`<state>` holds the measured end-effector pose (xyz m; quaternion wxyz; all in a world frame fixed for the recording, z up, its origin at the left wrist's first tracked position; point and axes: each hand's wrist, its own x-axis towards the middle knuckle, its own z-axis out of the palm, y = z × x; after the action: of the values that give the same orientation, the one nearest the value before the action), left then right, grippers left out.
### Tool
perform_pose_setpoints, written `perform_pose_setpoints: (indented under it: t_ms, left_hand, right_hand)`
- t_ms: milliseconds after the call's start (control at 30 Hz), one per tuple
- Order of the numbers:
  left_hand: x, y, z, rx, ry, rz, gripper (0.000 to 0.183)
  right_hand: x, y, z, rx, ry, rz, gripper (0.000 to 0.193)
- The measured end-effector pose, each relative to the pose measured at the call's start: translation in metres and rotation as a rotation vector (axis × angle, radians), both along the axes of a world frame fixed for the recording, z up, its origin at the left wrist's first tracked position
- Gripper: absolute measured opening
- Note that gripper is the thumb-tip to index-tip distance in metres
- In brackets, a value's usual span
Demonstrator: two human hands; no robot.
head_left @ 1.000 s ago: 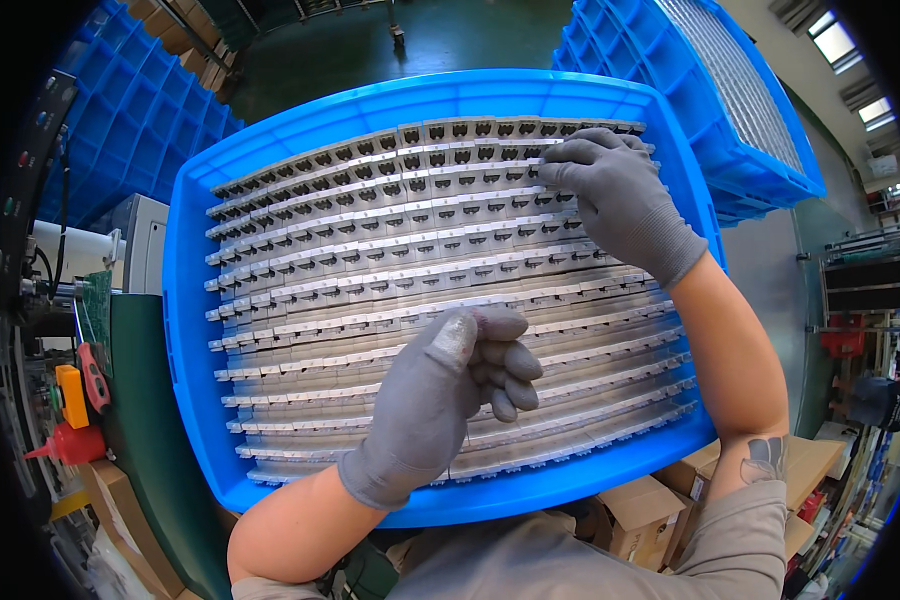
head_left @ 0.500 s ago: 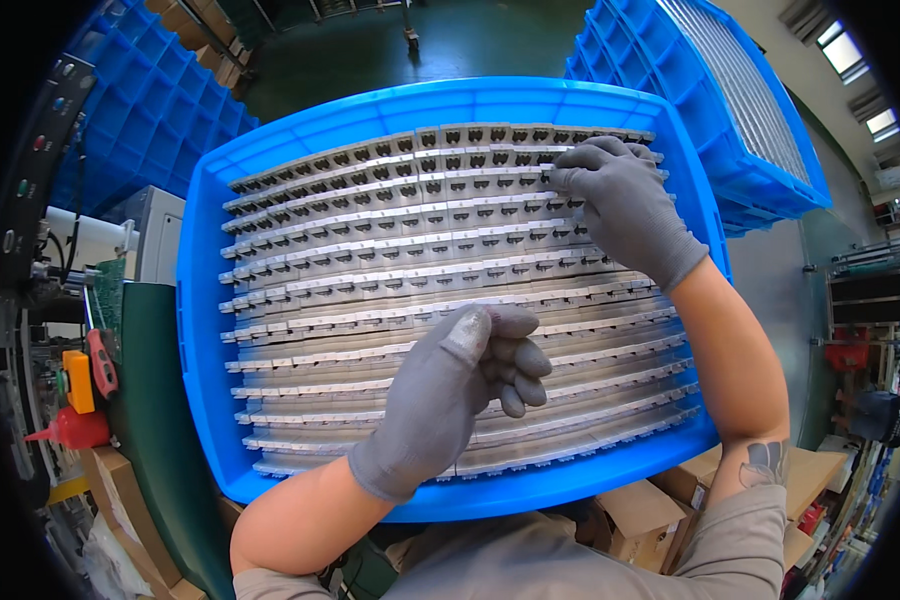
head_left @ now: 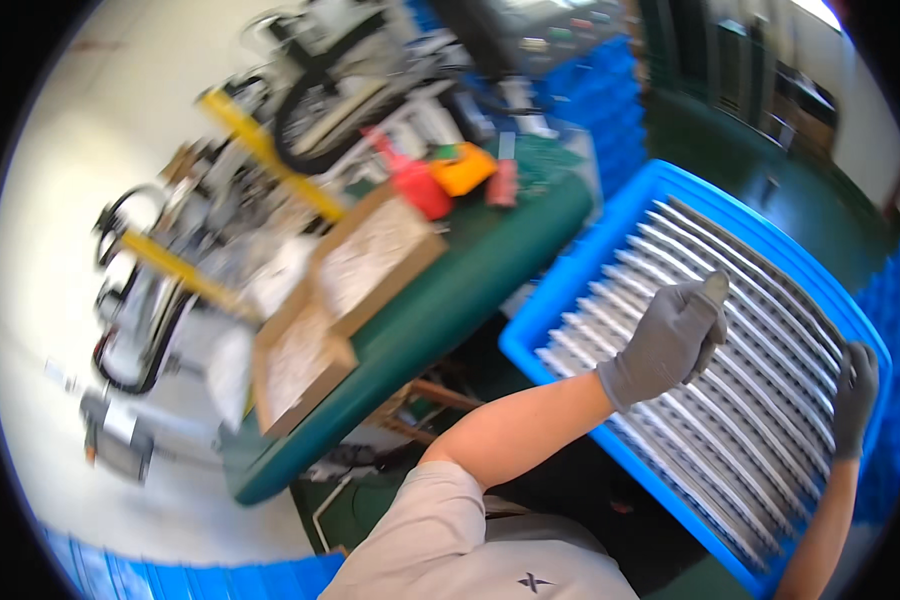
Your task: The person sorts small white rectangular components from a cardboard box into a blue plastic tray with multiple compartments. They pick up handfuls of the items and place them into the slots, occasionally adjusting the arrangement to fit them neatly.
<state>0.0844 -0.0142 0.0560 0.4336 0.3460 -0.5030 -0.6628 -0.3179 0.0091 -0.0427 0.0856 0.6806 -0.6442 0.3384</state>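
Observation:
A blue plastic crate (head_left: 610,290) at the right is filled with rows of pale metal strip-like parts (head_left: 710,400), dark pieces lined up along them. My left hand (head_left: 660,345), in a grey glove, is above the rows with its fingers curled closed and the thumb up. Whether anything is inside that grip is hidden. My right hand (head_left: 854,400), gloved in grey too, is by the crate's right side, at the end of the rows. Blur hides how its fingers are set and whether they hold a part.
Left of the crate stands a green-topped bench (head_left: 450,310) with open cardboard boxes (head_left: 380,265) of small pale items. A red bottle (head_left: 422,190), an orange object (head_left: 463,170) and a red-handled tool (head_left: 503,183) lie at its far end. Blue crates (head_left: 590,110) are stacked behind.
The view has swung left and tilted, bringing in the bench and boxes. My right hand has moved from over the far rows to the crate's right side. My left hand stays above the rows.

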Motion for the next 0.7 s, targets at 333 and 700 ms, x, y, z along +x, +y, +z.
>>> perform_pose_setpoints:
  t_ms: [333, 700]
  left_hand:
    - [0.28, 0.135, 0.066, -0.197, -0.545, 0.876, 0.04]
    - [0.465, 0.195, 0.099, 0.629, -1.858, -0.045, 0.101]
  right_hand:
    - [-0.04, -0.009, -0.017, 0.146, -0.084, 0.114, 0.014]
    - [-0.047, -0.02, -0.042, 0.134, -0.066, 0.175, 0.011]
